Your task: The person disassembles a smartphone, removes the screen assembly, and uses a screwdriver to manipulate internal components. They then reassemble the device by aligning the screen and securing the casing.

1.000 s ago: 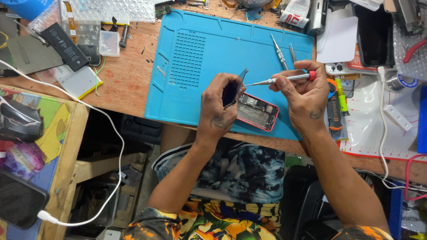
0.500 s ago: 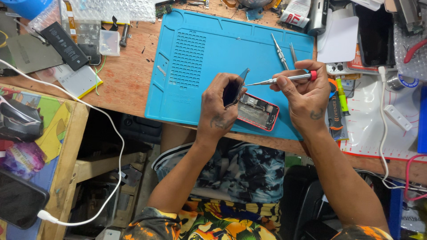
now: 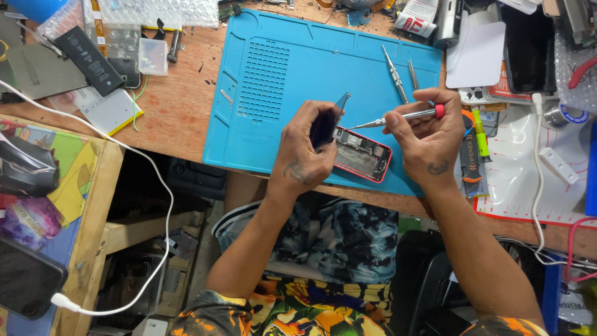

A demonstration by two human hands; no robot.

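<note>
A person seated at a cluttered wooden surface [image 3: 180, 118] works on an opened phone w/ a pink-red case [image 3: 362, 154], which lies at the near edge of a blue work mat [image 3: 273, 68]. The left hand [image 3: 309, 151] is closed around the phone's lifted dark screen panel [image 3: 329, 121], holding it tilted up off the body. The right hand [image 3: 429, 134] grips a slim silver screwdriver w/ a red end cap [image 3: 398, 117], tip angled down toward the phone's exposed insides. Two more metal tools [image 3: 395, 73] rest on the mat's far right. A white cable [image 3: 149, 174] trails over the surface's left edge; a black battery [image 3: 91, 60] lies upper left.
</note>
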